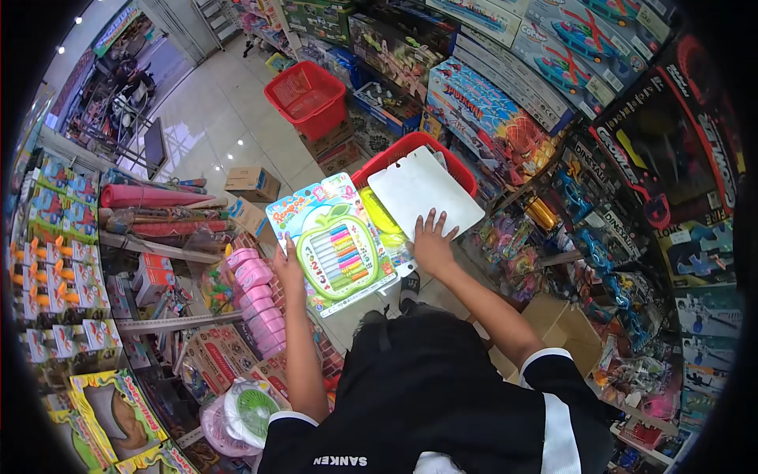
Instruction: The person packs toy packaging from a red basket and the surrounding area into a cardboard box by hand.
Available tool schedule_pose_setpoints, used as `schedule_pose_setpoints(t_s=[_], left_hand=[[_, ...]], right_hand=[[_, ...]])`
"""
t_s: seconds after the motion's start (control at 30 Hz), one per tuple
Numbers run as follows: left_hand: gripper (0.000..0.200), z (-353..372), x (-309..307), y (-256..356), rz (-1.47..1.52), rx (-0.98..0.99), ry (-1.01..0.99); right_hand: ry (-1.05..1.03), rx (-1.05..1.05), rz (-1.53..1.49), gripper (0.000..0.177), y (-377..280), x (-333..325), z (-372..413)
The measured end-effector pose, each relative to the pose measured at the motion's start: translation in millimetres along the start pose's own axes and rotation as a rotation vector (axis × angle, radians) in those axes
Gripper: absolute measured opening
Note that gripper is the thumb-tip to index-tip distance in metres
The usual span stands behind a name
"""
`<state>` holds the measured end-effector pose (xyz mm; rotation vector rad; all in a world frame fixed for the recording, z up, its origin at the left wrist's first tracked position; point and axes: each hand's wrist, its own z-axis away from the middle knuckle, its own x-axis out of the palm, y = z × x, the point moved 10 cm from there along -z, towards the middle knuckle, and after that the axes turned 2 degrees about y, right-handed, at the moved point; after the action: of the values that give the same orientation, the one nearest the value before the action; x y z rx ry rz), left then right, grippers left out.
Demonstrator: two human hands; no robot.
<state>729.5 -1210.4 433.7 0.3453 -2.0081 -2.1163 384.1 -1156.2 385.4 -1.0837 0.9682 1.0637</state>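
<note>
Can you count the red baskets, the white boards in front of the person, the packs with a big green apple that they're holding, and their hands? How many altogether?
Red baskets: 2, a far one and a near one
White board: 1
Apple pack: 1
Hands: 2, left hand and right hand
Total: 6

Toy shop, by the stock. Boxed toys (pixel 584 47) stacked high, incl. a Spiderman box (pixel 485 99). Many-of-a-kind display: orange-and-white packs (pixel 59 275) in rows, pink tubs (pixel 257 296) in a stack. Metal shelves (pixel 178 322) both sides, tiled aisle (pixel 209 130) between, open doorway (pixel 170 103) at the far end.
</note>
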Motion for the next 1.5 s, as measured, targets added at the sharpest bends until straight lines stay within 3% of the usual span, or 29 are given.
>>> schedule_pose_setpoints(t_s=[0.07,0.23,0.3,0.37,0.4,0.43,0.5,0.57,0.63,0.67,0.87,1.0,1.23,1.4,1.5], left_hand=[[0.031,3,-18,-18,-0.030,0.005,-0.031],[0.027,51,-49,5,0.060,-0.015,-0.018],[0.031,69,-68,8,-0.003,0.048,-0.058],[0.030,88,-92,2,-0.057,0.109,-0.059],[0.029,98,-103,-6,-0.049,0.069,-0.074],[0.029,109,-111,-13,-0.043,0.029,-0.091],[0.029,127,-121,-20,0.015,0.009,-0.077],[0.029,143,-127,-24,0.070,-0.016,-0.070],[0.029,151,-128,-32,0.121,-0.056,-0.083],[0.029,154,-127,-35,0.124,-0.059,-0.099],[0.027,180,-85,-50,0.245,-0.178,-0.216],[0.028,202,-38,-58,0.282,-0.206,-0.317],[0.030,264,32,-60,0.204,-0.171,-0.405],[0.031,319,77,-73,0.210,-0.242,-0.373],[0.032,349,91,-80,0.172,-0.290,-0.381]], right_hand=[[0.027,-0.060,0.139,0.057,-5,2,9],[0.061,-0.127,0.168,0.050,-7,-25,46],[0.484,-0.116,-0.009,0.048,-2,-82,73],[0.649,0.020,-0.277,0.045,9,-127,106],[0.734,0.053,-0.509,0.033,13,-146,128],[0.732,0.063,-0.505,0.033,11,-147,142],[0.799,0.260,-0.829,0.025,39,-137,175],[0.793,0.288,-0.952,0.024,50,-121,208],[0.859,0.239,-1.294,0.025,53,-113,244],[0.786,0.260,-1.392,0.026,52,-107,262],[0.653,0.284,-1.648,0.025,66,-62,361],[0.732,0.454,-1.627,0.023,96,-30,415],[0.894,0.644,-1.673,0.021,190,-2,501],[0.971,0.846,-1.523,0.022,270,12,572],[0.925,0.895,-1.566,0.023,304,35,598]])
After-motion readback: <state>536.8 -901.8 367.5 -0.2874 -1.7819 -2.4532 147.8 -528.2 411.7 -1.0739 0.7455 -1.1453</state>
